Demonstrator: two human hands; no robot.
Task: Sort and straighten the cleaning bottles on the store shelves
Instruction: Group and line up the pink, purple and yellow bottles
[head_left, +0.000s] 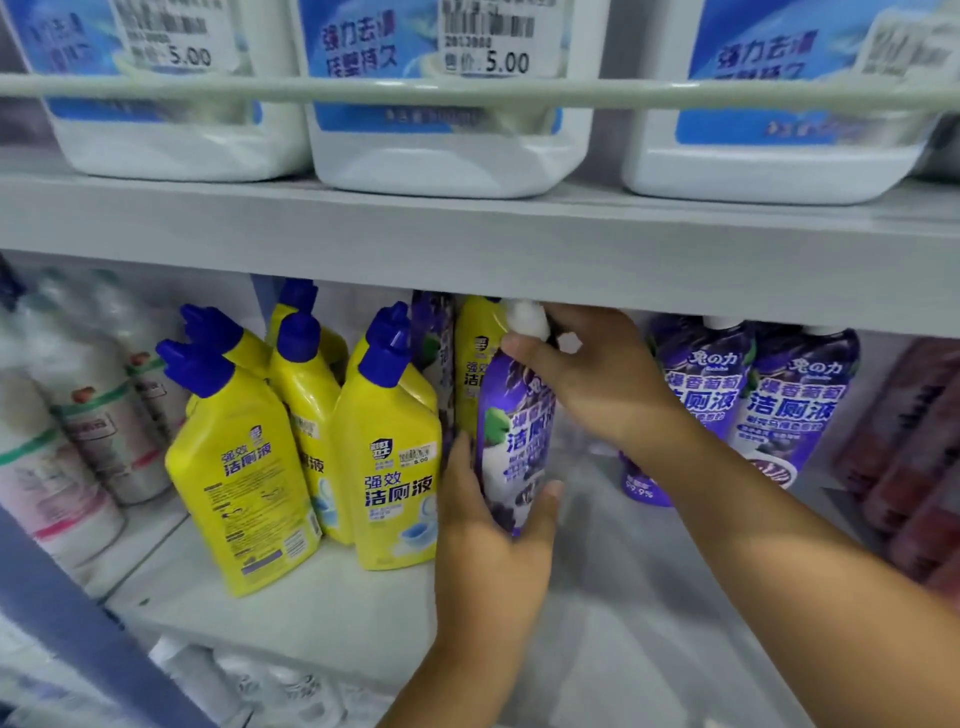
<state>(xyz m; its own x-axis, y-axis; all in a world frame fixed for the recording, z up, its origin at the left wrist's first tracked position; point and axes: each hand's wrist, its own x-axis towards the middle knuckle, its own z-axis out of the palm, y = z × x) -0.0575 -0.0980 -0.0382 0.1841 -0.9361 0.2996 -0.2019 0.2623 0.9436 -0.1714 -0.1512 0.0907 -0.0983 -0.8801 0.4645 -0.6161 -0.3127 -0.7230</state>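
Observation:
A purple bottle with a white cap stands slightly tilted in the middle of the lower shelf. My left hand grips its base from below, thumb on the left side, fingers curled round the right. My right hand grips the bottle's neck just under the cap. Directly behind it stands a yellow bottle. Several yellow bottles with blue caps are grouped to its left, some leaning. Two upright purple bottles stand to the right, partly hidden by my right forearm.
White jugs with blue labels line the upper shelf behind a rail. White bottles stand at far left, reddish bottles at far right. Bare shelf floor lies between the held bottle and the purple pair.

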